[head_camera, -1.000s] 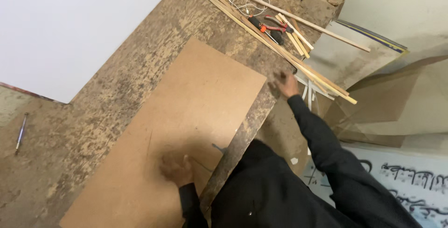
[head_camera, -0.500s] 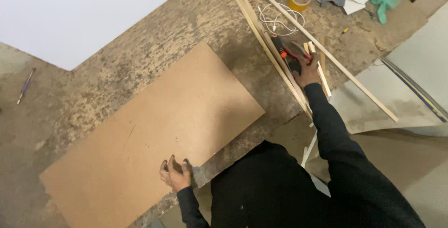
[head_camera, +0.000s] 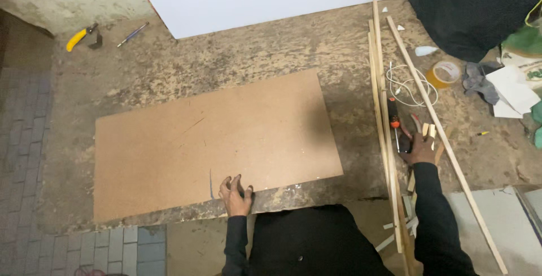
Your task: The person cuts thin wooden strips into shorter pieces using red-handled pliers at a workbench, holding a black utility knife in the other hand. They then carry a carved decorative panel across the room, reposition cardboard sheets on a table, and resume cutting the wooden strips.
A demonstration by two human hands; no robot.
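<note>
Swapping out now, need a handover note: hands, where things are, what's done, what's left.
Left hand: fingers spread on the near edge of the brown hardboard sheet, holding nothing.
Right hand: resting on the tools beside the long wooden strips, at the black-and-orange screwdriver; grip unclear.
Hardboard lies flat on the worn workbench, one blue pen mark near the left hand.
Done: board laid out. Left: nothing cut or fastened yet.

Left hand [head_camera: 236, 196] lay near, palm down, fingers spread and curled, tips pressed flat. Left arm in dark sleeve ran straight back toward body. Right hand [head_camera: 419, 150] reached farther right, fingers bent down, knuckles up. Right arm in dark sleeve stretched out, nearly straight.
</note>
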